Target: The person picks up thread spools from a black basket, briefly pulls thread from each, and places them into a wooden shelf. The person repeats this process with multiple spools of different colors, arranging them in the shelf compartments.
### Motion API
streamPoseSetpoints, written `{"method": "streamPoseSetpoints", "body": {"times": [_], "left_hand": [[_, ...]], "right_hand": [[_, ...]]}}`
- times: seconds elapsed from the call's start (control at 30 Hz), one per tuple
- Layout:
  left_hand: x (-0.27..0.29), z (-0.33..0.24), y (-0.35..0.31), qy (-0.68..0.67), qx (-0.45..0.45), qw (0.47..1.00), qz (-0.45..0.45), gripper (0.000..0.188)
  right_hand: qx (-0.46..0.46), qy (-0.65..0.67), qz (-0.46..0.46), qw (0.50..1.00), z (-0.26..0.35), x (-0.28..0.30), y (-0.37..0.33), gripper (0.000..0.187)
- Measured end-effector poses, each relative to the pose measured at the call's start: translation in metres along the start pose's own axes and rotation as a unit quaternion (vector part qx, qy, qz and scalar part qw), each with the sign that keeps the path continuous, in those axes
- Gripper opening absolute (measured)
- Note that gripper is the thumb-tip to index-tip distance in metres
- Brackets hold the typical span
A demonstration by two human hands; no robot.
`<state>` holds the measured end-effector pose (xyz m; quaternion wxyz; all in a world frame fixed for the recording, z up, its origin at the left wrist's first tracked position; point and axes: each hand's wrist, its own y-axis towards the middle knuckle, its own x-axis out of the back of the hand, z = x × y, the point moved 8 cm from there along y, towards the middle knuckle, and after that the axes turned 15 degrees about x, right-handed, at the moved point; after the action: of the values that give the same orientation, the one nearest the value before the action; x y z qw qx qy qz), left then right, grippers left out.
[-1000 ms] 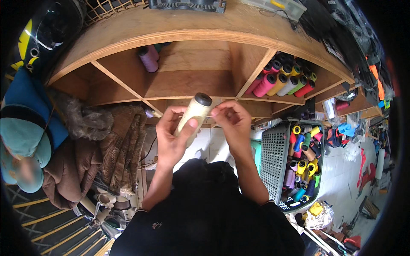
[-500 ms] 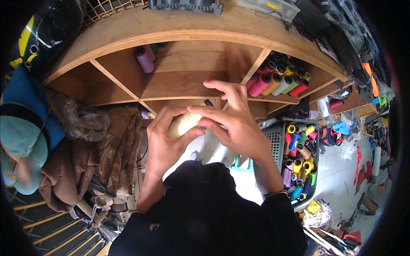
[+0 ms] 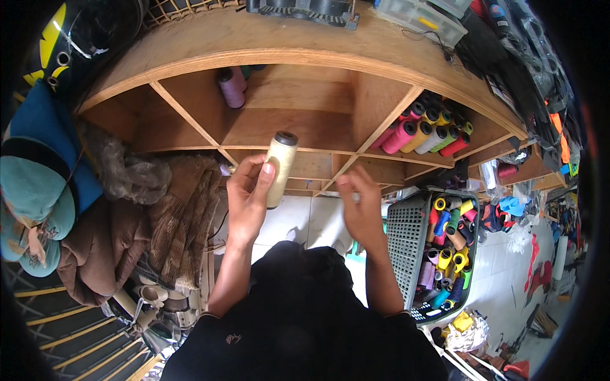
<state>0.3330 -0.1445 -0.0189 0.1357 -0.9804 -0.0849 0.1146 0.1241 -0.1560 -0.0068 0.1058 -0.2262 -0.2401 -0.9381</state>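
Observation:
A cream spool of thread (image 3: 283,168) with a dark end stands nearly upright in my left hand (image 3: 246,200), thumb across its side and fingers behind it. To its right and apart from it, my right hand (image 3: 362,203) is raised with fingers curled together, slightly blurred; anything pinched there is too small to make out. In the wooden shelf (image 3: 286,130) ahead, a lilac spool (image 3: 232,91) stands at the left of the middle compartment. Several colored spools (image 3: 422,133) lie stacked in the compartment to the right.
A dark green basket (image 3: 406,232) of mixed thread spools is on the tiled floor at my right. Brown cloth (image 3: 114,244) and a teal cap (image 3: 38,184) lie at left. Clear plastic drawers (image 3: 422,22) sit on the shelf top. A crumpled bundle (image 3: 467,330) lies near right.
Both hands were on the tilted spool. Now my right hand has come off it to the right and lower, and my left hand has turned the spool more upright.

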Motion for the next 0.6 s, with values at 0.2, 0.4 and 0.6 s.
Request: {"method": "streamPoseSetpoints", "body": {"times": [0.2, 0.4, 0.6], "left_hand": [[-0.016, 0.029, 0.016, 0.056, -0.080, 0.995, 0.013, 0.033], [-0.028, 0.033, 0.027, 0.105, -0.117, 0.987, -0.014, 0.034], [-0.029, 0.005, 0.082, 0.213, -0.175, 0.956, -0.096, 0.045]], "right_hand": [[-0.026, 0.083, 0.029, 0.996, -0.008, -0.060, -0.011, 0.076], [0.018, 0.040, -0.053, 0.998, -0.030, -0.073, 0.015, 0.054], [0.054, 0.093, -0.129, 0.986, -0.058, -0.071, 0.082, 0.044]]}}
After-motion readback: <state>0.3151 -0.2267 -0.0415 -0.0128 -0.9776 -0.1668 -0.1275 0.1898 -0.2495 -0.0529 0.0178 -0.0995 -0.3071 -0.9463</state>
